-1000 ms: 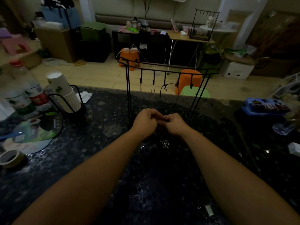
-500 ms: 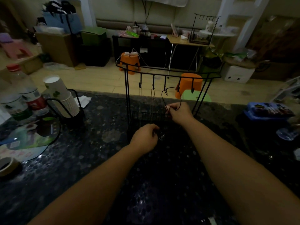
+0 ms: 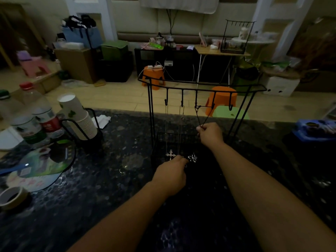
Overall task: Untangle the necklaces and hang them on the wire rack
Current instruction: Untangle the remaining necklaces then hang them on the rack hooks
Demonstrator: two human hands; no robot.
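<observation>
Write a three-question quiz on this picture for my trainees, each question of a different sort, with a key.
1. True or false: the right hand pinches the dark cord that hangs from a hook of the wire rack.
2. Which lies nearest the left hand? A) paper cups B) cross pendant C) tape roll
3. Fill in: right of the cross pendant lies a ____-shaped pendant.

Key: 1 true; 2 B; 3 flower
</observation>
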